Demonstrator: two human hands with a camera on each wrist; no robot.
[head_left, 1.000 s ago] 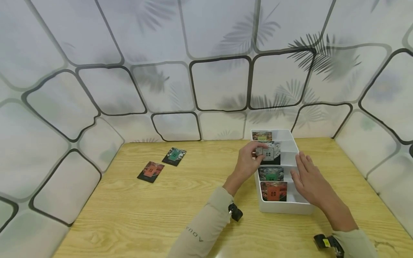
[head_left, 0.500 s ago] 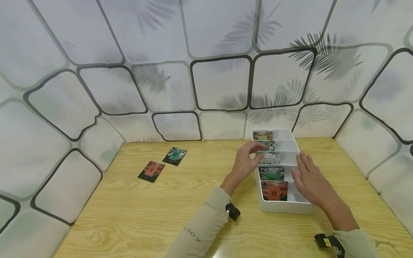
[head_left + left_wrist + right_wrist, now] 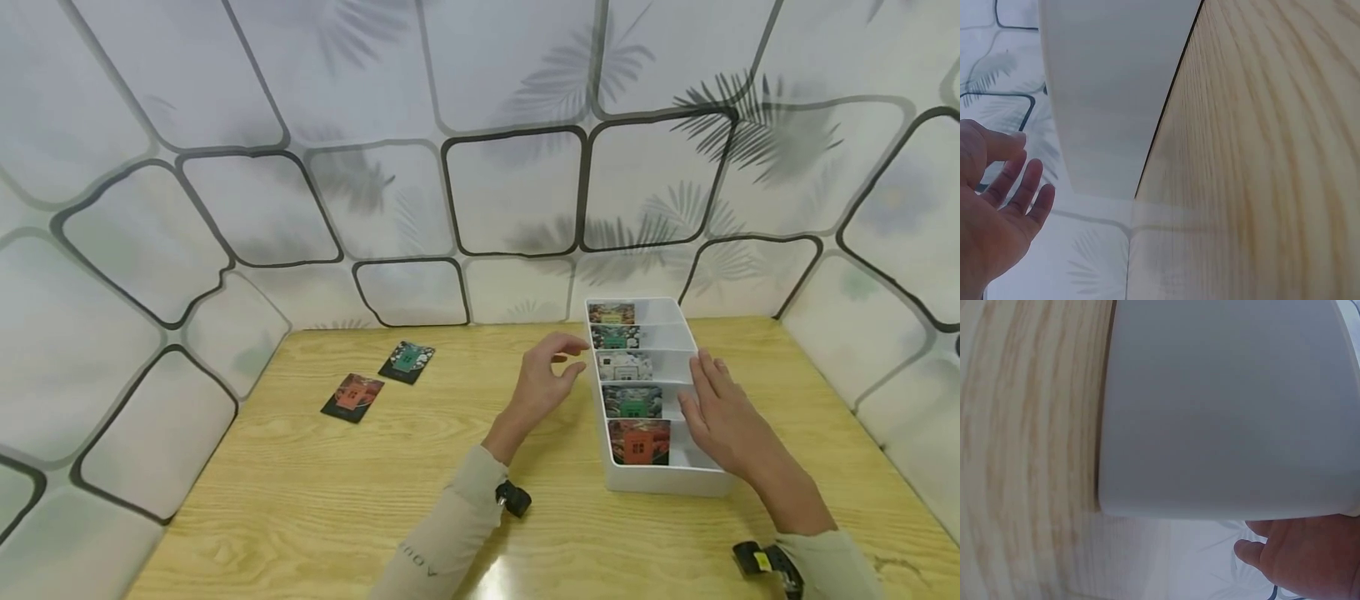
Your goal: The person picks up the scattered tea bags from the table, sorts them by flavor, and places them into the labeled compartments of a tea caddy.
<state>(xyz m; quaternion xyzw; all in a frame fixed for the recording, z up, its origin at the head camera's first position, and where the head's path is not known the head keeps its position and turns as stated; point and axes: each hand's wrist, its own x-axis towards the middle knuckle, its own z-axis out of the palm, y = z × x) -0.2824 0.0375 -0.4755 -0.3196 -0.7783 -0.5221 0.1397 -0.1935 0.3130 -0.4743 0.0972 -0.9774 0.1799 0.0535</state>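
The white box (image 3: 667,480) stands between both hands (image 3: 538,383) (image 3: 726,421).

Kind of a booth-like nook, can't really tell if it's in a home or office: pale grey-white walls with dark rounded-square outlines and palm-leaf prints (image 3: 510,192) close in three sides of a yellow wood-grain counter (image 3: 330,492).

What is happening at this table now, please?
A person's left hand holds nothing and is just outside the left side of a white divided box; the right hand is at its right side. Each of the box's five compartments shows a packet. A red packet and a green packet lie on the wooden table, further left.
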